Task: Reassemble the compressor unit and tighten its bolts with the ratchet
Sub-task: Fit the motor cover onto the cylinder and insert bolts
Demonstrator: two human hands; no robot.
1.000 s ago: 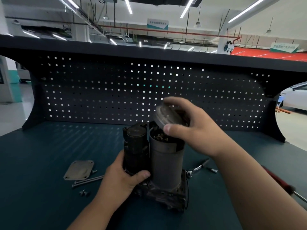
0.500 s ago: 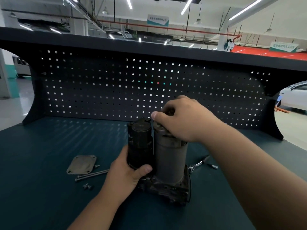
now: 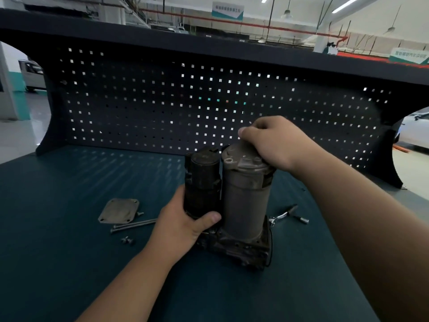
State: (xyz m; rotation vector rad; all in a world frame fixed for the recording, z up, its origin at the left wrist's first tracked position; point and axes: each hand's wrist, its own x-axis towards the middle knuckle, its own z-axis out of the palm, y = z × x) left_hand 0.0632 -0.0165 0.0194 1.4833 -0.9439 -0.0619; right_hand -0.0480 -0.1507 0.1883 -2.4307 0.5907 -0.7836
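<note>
The compressor unit (image 3: 234,219) stands upright on its dark cast base near the middle of the bench surface (image 3: 69,263). It has two cylinders side by side, a black motor housing (image 3: 202,180) and a taller grey canister (image 3: 243,205). The left hand (image 3: 185,228) wraps round the lower motor housing with its thumb across the front, probably to keep the unit from tipping or turning. The right hand (image 3: 274,142) curls over the end cap (image 3: 243,159) on top of the canister and grips its far rim. This looks like seating or aligning the cap. The hand hides the far side, so I cannot tell whether the cap sits fully down.

Towards the left edge lie a flat cover plate (image 3: 119,210), two long bolts (image 3: 134,225) and a pair of small screws (image 3: 127,240), grouped within reach and apparently waiting to be fitted. The ratchet (image 3: 282,214) lies just right of the base, with a loose socket (image 3: 303,220) beside it.

No brand or label can be read on the unit. The signs (image 3: 227,10) hanging beyond the pegboard (image 3: 139,101) carry writing too blurred to read.
</note>
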